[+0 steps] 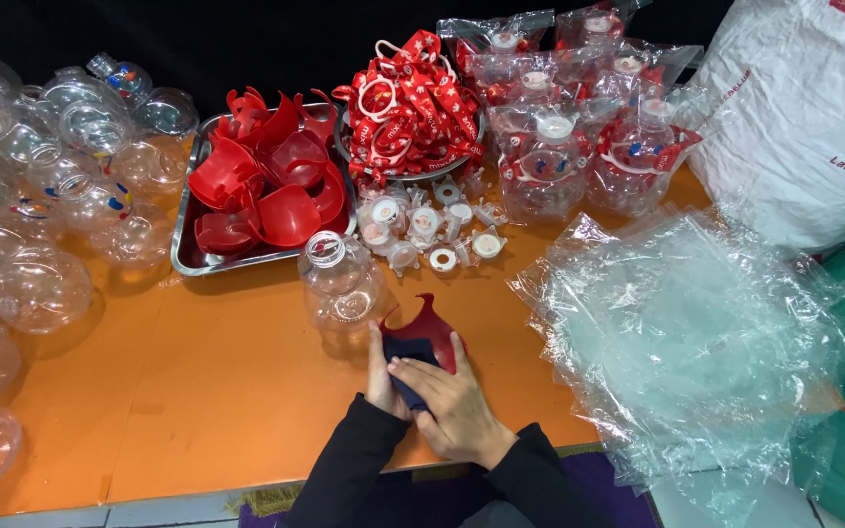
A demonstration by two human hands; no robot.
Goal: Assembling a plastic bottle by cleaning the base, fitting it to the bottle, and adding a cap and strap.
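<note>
Both hands grasping one red plastic piece point(429, 337) near the front edge of the orange table point(237, 391): left hand point(381, 376) pinching its left side, right hand point(452, 406) pressing on top. Just behind, a clear bottle point(339, 284); farther back, a metal tray point(188, 256) of red pieces.

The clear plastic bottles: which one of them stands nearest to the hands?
The lone clear bottle standing upright just beyond the left hand, in front of the steel tray. The other empty bottles lie heaped at the table's left edge.
</note>
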